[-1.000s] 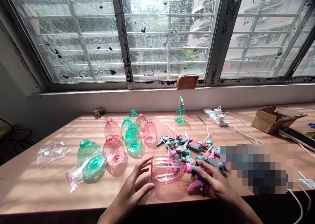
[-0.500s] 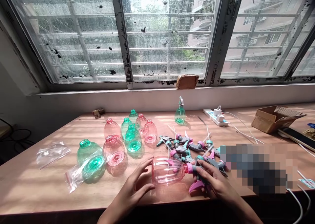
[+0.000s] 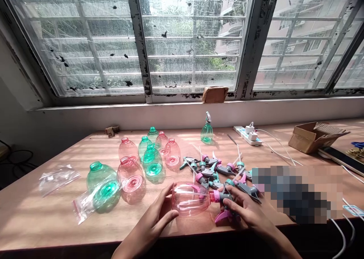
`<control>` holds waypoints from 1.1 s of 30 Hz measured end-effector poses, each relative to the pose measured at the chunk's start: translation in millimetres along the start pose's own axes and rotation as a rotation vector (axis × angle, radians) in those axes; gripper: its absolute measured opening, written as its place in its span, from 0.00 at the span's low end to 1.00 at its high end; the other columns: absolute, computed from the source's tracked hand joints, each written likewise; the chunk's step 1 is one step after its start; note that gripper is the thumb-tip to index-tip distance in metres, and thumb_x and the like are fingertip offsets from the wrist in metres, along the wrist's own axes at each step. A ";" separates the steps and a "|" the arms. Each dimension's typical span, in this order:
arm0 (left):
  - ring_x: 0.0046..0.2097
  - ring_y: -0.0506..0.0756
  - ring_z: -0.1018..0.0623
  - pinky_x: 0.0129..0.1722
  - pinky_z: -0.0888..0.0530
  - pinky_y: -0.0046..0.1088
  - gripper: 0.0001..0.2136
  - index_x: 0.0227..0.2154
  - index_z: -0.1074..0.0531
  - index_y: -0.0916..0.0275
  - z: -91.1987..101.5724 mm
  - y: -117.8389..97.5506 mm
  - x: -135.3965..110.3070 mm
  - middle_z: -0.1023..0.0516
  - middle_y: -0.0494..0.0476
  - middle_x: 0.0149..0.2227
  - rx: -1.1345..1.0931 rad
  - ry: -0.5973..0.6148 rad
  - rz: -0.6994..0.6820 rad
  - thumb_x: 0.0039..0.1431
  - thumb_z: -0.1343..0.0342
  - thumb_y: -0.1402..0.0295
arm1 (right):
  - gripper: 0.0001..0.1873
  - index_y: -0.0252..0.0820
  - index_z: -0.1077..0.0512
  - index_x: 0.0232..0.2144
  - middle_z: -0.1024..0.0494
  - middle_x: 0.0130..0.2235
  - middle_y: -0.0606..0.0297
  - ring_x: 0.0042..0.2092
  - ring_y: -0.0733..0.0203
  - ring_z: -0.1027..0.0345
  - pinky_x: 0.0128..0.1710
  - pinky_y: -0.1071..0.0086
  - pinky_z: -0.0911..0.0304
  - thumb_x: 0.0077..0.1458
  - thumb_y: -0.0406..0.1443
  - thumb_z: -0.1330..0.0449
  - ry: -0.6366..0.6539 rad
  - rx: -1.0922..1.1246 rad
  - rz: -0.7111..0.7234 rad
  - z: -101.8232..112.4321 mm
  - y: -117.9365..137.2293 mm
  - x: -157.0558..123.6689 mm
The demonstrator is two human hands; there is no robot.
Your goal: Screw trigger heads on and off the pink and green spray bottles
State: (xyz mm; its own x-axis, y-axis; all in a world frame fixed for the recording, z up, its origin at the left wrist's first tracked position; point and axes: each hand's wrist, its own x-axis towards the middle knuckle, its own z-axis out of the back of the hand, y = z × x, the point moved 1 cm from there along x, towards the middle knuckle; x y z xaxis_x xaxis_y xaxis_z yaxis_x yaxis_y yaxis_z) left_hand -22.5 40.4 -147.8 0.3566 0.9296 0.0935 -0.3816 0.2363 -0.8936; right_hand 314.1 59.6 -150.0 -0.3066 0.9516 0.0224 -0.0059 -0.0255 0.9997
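A clear pink spray bottle point(image 3: 191, 198) lies on its side near the front edge of the wooden table point(image 3: 42, 217). My left hand point(image 3: 155, 217) cups its round base, fingers curved against the plastic. My right hand point(image 3: 244, 209) is closed on the grey and pink trigger spray head point(image 3: 224, 207) fitted at the bottle's pink neck collar. Behind it lies a heap of loose trigger heads point(image 3: 218, 170) with white dip tubes.
Several empty pink and green bottles point(image 3: 143, 158) stand at centre left, one green bottle point(image 3: 102, 183) by a plastic bag point(image 3: 85, 204). A finished green sprayer point(image 3: 207, 132), a power strip point(image 3: 247, 135) and a cardboard box point(image 3: 313, 137) sit further back. A blurred patch covers the right.
My left hand has closed in from open fingers beside the bottle to cupping its base. The right hand stays on the trigger head. The view has shifted slightly.
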 end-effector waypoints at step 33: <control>0.74 0.68 0.36 0.74 0.38 0.50 0.33 0.71 0.39 0.44 0.1 -13.3 -3.8 0.38 0.58 0.75 -0.025 -0.043 -0.171 0.68 0.35 0.55 | 0.23 0.46 0.19 0.42 0.21 0.32 0.61 0.46 0.42 0.24 0.45 0.59 0.26 0.61 0.57 0.35 -0.002 -0.153 0.051 1.2 8.4 -1.2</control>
State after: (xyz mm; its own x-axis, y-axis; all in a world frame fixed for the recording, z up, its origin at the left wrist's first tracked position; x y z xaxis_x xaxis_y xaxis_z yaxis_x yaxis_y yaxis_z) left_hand -18.9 33.7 -136.3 0.3775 0.8877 0.2635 -0.2965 0.3855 -0.8738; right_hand 315.6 58.5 -141.6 -0.3085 0.9484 0.0732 -0.1350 -0.1199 0.9836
